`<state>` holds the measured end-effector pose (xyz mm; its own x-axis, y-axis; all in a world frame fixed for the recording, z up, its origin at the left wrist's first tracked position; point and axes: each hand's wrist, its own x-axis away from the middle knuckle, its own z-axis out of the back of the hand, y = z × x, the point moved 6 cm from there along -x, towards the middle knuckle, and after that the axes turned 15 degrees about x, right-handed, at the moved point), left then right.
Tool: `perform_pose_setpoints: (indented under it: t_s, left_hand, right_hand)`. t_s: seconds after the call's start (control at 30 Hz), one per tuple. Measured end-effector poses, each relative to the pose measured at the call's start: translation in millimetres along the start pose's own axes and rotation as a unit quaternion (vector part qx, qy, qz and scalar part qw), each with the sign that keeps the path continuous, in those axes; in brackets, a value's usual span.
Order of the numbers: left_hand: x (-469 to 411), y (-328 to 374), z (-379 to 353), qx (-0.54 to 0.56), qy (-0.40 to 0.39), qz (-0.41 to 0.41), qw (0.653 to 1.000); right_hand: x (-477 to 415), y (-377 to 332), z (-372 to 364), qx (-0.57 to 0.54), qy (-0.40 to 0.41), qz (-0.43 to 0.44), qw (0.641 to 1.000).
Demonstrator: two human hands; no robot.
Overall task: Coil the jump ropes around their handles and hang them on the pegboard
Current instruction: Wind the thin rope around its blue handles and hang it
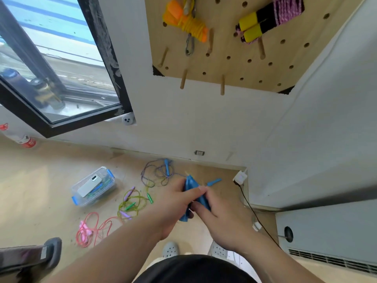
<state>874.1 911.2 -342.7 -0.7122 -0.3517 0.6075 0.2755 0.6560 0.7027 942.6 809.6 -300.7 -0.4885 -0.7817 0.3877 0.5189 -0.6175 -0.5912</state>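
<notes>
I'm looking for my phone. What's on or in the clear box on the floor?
A white phone-like device lies across the clear box, seemingly on its lid. Beneath it show green and blue items, too blurred and covered to name.

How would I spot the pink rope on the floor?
Below the window, a clear box with blue clips sits on the wooden floor. Just nearer the camera than it lies the pink rope: a coral tangle with pale pink handles, unlike the yellow-green rope beside it.
</notes>
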Motion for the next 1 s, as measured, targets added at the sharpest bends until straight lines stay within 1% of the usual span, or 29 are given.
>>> perform_pose_setpoints:
  t_s: [0.1,0.17,0.2,0.27,0.3,0.33,0.37,0.43,0.47,0.53,0.6,0.73,0.77,0.83,0.87,0.93,1.0]
  left_hand:
    - [-1.5,3.1,4.8,-0.074,0.016,-0.014,0.997]
    - [-1.4,7.9,11.0,-0.147,0.01,-0.02,0.989]
    - [-0.8,10.4,13.4,-0.172,-0.002,-0.02,0.985]
    - [0.8,17.2,19.4,-0.233,-0.017,-0.023,0.972]
    - [2.7,22.8,21.9,-0.276,-0.021,-0.03,0.96]
    - [4.5,28.0,23.3,-0.325,-0.032,-0.041,0.944]
    - [6.6,32.9,22.5,-0.371,-0.052,-0.053,0.926]
    - [11.6,39.4,17.2,-0.44,-0.107,-0.071,0.889]
    - [13.7,41.8,14.3,-0.451,-0.132,-0.08,0.879]
    - [16.2,46.8,11.4,-0.445,-0.156,-0.094,0.877]
    - [13.9,51.6,14.5,-0.458,-0.142,-0.107,0.871]
    - [5.7,58.6,29.6,-0.532,-0.044,-0.14,0.834]
    - [4.1,60.3,32.0,-0.531,-0.026,-0.146,0.834]
    - [2.1,65.1,34.1,-0.495,0.003,-0.156,0.855]
    - [1.3,67.8,34.6,-0.461,0.01,-0.157,0.874]
    - [3.4,72.5,31.8,-0.36,0.003,-0.143,0.922]
    - [7.2,74.9,26.9,-0.256,-0.019,-0.122,0.959]
  right_hand:
    - [-2.4,-10.1,-0.2,0.092,-0.032,0.016,0.995]
    - [-8.6,-5.0,-1.4,0.115,-0.039,0.016,0.992]
    - [-12.0,-0.1,2.4,0.113,-0.02,0.005,0.993]
    - [-16.9,8.9,13.8,0.109,0.044,-0.009,0.993]
    - [-19.2,8.3,19.2,0.104,0.072,0.004,0.992]
    - [-21.8,6.4,22.2,0.1,0.078,0.019,0.992]
    - [-24.7,3.5,22.0,0.089,0.06,0.038,0.993]
    - [-31.2,-3.9,15.2,0.108,-0.013,0.063,0.992]
    - [-33.8,-7.2,12.0,0.126,-0.035,0.078,0.988]
    - [-39.4,-9.4,12.2,0.118,-0.048,0.087,0.988]
    - [-41.7,-10.0,21.7,0.08,-0.029,0.064,0.994]
    - [-38.1,-17.3,44.6,0.084,0.016,0.091,0.992]
    - [-36.0,-19.3,48.8,0.073,0.017,0.095,0.993]
    - [-33.3,-22.8,55.8,0.041,0.023,0.094,0.994]
    - [-33.4,-22.9,58.1,0.027,0.03,0.091,0.995]
    - [-34.3,-23.2,62.1,0.005,0.059,0.09,0.994]
    - [-34.1,-24.8,62.4,0.02,0.086,0.095,0.992]
